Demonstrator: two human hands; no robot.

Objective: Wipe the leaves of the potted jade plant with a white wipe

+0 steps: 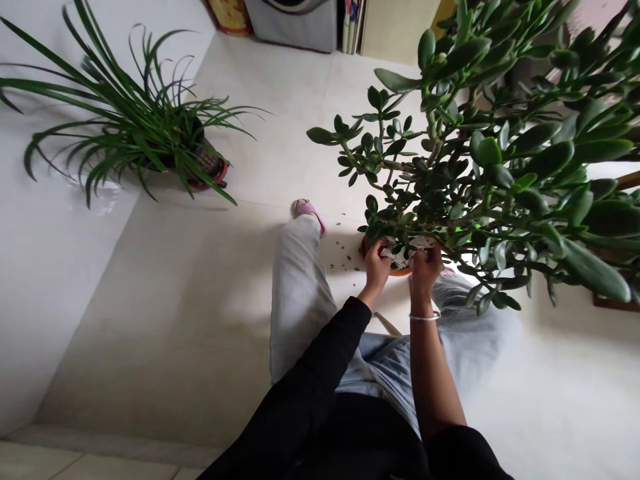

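Observation:
A large jade plant (pixel 450 180) with thick green leaves fills the upper right, rising from an orange-brown pot (pixel 400 272) between my legs. Under its lower branches my left hand (pixel 378 263) is closed, its fingers pinching a white tissue (pixel 387 248). Close beside it, my right hand (pixel 427 267) is also closed on white tissue, and a silver bangle circles that wrist. A few small leaves sit between the two hands. Leaves partly cover the fingertips, so whether both hold one piece of tissue cannot be made out.
Dark bits (pixel 333 267) lie scattered on the pale tiled floor left of the pot. Another potted plant (pixel 165 143) with long narrow leaves stands by the left wall. A grey container (pixel 295 27) and a pale panel (pixel 395 30) line the far side.

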